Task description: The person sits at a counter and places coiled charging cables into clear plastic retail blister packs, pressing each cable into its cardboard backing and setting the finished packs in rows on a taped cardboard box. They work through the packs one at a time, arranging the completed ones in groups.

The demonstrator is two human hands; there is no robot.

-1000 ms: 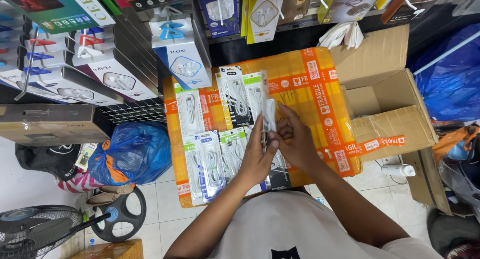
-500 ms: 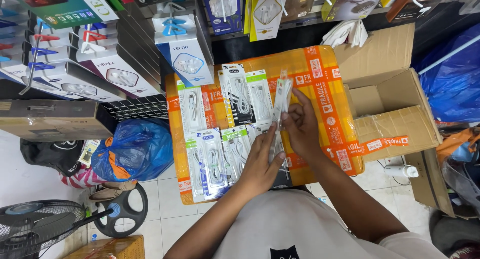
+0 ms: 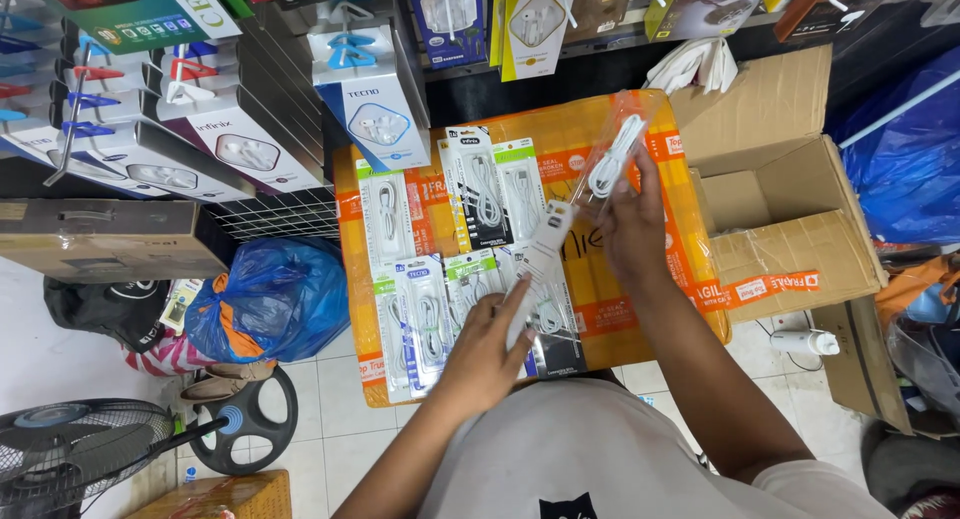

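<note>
The right hand (image 3: 632, 229) pinches a clear bag (image 3: 612, 149) w/ a white cable inside, lifted over the orange parcel (image 3: 640, 309). The left hand (image 3: 487, 351) is open, fingers flat on the cable packs (image 3: 430, 314), which lie in rows on the parcel's left half. An open brown carton (image 3: 790, 229) stands right beside. A blue plastic bag (image 3: 270, 299) sits on the floor at left.

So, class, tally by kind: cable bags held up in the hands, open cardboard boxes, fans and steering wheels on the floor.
Cable bag, held up by the right hand: 1
Open cardboard box: 1
Fan: 1
Steering wheel: 1
Total: 4
</note>
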